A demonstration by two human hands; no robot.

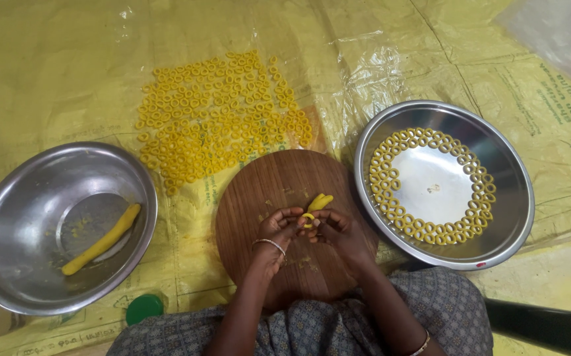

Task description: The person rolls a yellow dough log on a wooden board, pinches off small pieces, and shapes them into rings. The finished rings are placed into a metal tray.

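Note:
Over a round wooden board (265, 188), my left hand (277, 227) and my right hand (338, 232) meet with fingertips pinched together on a small piece of yellow dough (316, 204). The dough is bent into a little ring at my fingertips, and its two loose ends stick up past my fingers. A bangle circles my left wrist.
A steel bowl (21, 198) at left holds a long yellow dough roll (102, 239). A steel plate (506, 217) at right carries dough rings (391, 191) round its inside. Many more rings (219, 118) lie on the yellow plastic sheet (67, 66) behind the board. A green lid (144, 307) lies near my knee.

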